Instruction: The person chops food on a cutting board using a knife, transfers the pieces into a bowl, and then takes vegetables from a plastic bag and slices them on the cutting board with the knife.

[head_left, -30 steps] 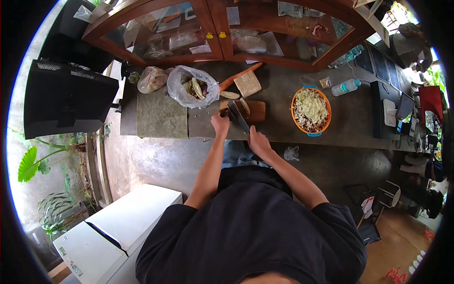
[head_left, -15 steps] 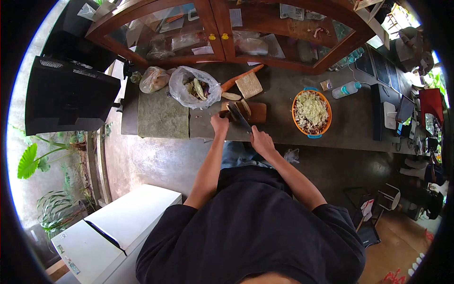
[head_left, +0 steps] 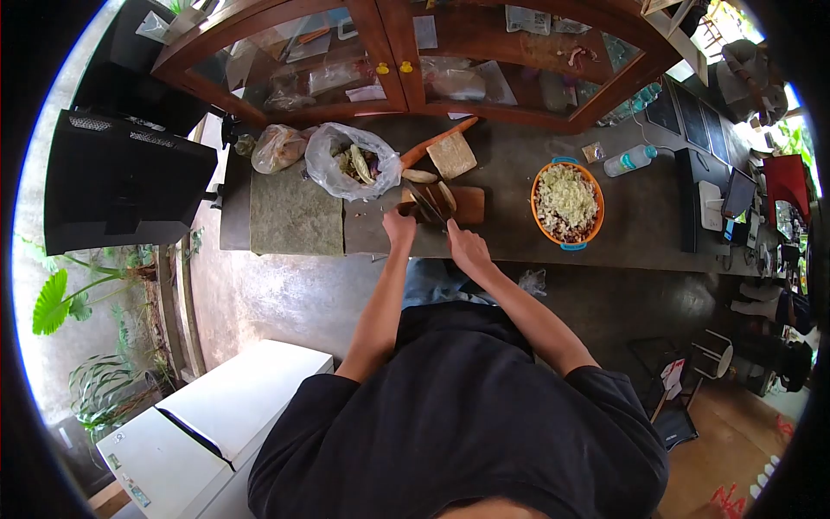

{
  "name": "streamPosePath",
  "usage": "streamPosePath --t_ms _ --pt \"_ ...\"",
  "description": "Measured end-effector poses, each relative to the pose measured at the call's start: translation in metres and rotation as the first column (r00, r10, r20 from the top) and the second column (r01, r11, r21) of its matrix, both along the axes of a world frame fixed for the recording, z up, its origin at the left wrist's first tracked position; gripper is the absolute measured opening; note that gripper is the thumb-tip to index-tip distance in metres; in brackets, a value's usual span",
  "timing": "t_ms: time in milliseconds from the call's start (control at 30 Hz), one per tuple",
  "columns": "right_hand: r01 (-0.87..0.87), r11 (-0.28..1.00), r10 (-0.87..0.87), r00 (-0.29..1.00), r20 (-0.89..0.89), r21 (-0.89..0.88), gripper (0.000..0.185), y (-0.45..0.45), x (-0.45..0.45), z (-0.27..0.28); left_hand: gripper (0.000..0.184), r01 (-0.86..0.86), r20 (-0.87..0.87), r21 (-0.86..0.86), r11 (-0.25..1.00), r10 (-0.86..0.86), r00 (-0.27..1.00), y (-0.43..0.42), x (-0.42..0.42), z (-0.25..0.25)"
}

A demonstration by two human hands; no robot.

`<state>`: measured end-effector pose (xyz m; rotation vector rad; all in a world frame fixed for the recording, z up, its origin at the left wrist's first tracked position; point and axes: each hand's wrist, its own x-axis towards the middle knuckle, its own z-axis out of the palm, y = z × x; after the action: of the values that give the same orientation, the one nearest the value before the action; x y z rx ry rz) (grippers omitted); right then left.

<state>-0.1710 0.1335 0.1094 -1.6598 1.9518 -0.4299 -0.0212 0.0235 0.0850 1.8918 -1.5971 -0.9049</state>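
My right hand point(head_left: 469, 248) is closed round the handle of a knife point(head_left: 427, 206), whose blade slants up and left over the wooden cutting board point(head_left: 469, 206). Beside the blade lies a pale slice point(head_left: 447, 196) on the board. At the board's left end my left hand point(head_left: 399, 227) has its fingers curled together; what they hold is hidden. Behind the board are a pale, speckled block point(head_left: 452, 156), a smaller whitish piece point(head_left: 419, 176) and a long orange-brown piece point(head_left: 439, 143).
An open plastic bag point(head_left: 324, 173) with scraps stands left of the board, near a green-grey mat point(head_left: 296, 216). Right are an orange basket point(head_left: 538, 221) of chopped food and a water bottle point(head_left: 629, 161). A glass-doored cabinet point(head_left: 380, 105) rises behind; a person point(head_left: 750, 82) is far right.
My right hand and the knife handle have shifted left and slightly up, bringing the blade closer to my left hand. The left hand stays nearly in place.
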Motion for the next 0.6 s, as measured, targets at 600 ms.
streamPosePath --t_ms 600 --pt "0.085 0.995 -0.078 0.987 0.139 -0.045 0.020 0.023 -0.004 0.021 0.030 0.260 -0.023 -0.182 0.948 -0.269 0.963 0.017 0.021 0.005"
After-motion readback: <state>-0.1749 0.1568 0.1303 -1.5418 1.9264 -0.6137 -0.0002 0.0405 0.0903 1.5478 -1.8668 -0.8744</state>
